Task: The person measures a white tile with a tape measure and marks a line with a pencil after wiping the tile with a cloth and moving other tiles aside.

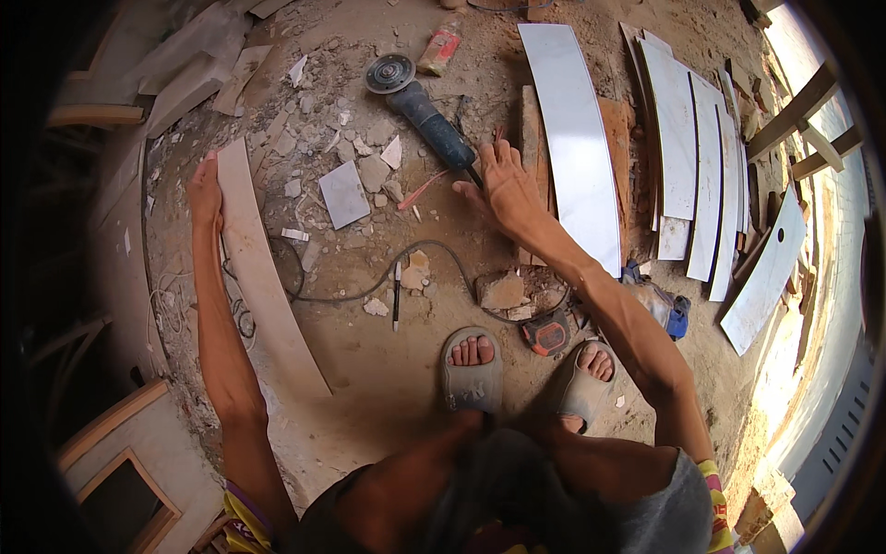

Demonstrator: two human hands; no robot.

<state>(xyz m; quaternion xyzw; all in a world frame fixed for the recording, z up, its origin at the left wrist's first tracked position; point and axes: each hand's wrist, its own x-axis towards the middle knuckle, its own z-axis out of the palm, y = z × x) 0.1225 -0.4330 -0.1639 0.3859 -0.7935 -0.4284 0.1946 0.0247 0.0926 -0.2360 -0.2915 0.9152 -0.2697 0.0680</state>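
Observation:
My left hand [205, 192] is closed round the upper left edge of a long tile strip [258, 249], whose dull beige face shows. The strip slants from my hand down toward my left knee. On the right, my right hand [506, 189] is closed at the rear end of a dark angle grinder [432, 122], where its cord comes out; the exact grip is partly hidden by the fingers. The grinder's round disc [389, 73] points away from me, up and to the left. Just right of that hand lies a long glossy white tile strip [577, 138] on wooden boards.
Several white tile strips [669, 129] lean at the right. Rubble and a square tile piece [345, 195] lie between my hands. A black cord [406, 251] crosses the ground near a marker pen [397, 295]. A tape measure [546, 332] lies by my sandals [472, 374]. Beyond the grinder is a plastic bottle [440, 48].

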